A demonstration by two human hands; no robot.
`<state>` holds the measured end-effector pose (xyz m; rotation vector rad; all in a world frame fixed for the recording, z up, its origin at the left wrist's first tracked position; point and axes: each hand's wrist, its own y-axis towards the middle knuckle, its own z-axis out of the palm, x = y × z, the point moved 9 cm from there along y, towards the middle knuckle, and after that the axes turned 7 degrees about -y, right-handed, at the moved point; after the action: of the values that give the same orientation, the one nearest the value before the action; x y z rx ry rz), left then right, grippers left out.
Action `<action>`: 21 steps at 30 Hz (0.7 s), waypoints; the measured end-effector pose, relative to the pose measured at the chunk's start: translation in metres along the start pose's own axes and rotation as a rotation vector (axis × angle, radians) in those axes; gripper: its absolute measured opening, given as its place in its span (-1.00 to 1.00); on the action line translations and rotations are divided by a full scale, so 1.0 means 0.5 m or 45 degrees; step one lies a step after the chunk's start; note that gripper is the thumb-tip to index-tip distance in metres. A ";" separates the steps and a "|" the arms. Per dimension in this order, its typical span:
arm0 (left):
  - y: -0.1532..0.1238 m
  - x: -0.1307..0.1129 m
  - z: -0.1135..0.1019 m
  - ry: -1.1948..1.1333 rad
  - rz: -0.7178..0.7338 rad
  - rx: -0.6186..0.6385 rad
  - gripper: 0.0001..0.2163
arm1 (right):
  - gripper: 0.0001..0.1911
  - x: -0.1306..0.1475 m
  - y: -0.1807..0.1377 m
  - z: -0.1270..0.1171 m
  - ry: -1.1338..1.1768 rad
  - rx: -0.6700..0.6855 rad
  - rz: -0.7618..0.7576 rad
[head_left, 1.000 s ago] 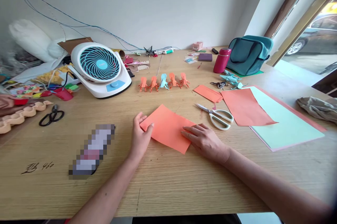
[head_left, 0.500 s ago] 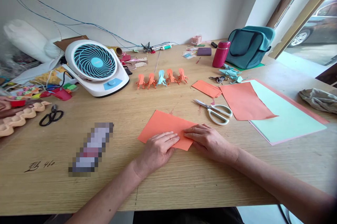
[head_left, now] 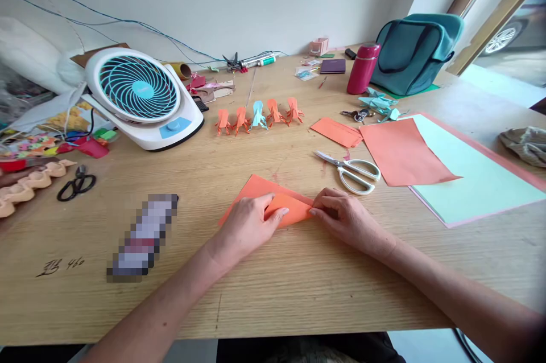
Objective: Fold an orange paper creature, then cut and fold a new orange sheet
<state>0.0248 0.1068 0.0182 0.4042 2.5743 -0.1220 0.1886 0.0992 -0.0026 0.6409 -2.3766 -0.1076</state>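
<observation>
A wooden table (head_left: pixel 264 289) fills most of the frame. In the upper left stands a white fan (head_left: pixel 143 90). At the centre lies the orange sheet (head_left: pixel 294 208), its near edge folded up. The left hand (head_left: pixel 245 221) has thumb and fingers closed on the raised edge; the right hand (head_left: pixel 350 218) pinches its right end. Scissors (head_left: pixel 342 164) lie right of centre, 5 small paper figures (head_left: pixel 258 115) above centre.

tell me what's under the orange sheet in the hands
The table shows around the sheet; whatever lies directly beneath is covered by it and the left hand.
</observation>
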 end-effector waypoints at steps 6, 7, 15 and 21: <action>0.055 0.037 0.014 -0.067 -0.092 0.125 -0.72 | -0.76 -0.013 0.008 -0.002 -0.028 -0.049 0.088; 0.061 0.044 0.015 -0.076 -0.088 0.131 -0.72 | -0.74 -0.015 0.010 -0.002 -0.046 -0.052 0.103; 0.097 0.085 0.033 -0.208 -0.104 0.222 -0.72 | -0.72 -0.023 0.023 0.003 -0.147 -0.051 0.199; 0.109 0.080 0.034 -0.113 -0.045 0.200 -0.76 | -0.73 -0.032 0.025 0.006 -0.145 -0.026 0.263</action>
<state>0.0170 0.1663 -0.0172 0.4013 2.4935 -0.3487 0.1920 0.1175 -0.0113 0.3861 -2.5329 -0.0796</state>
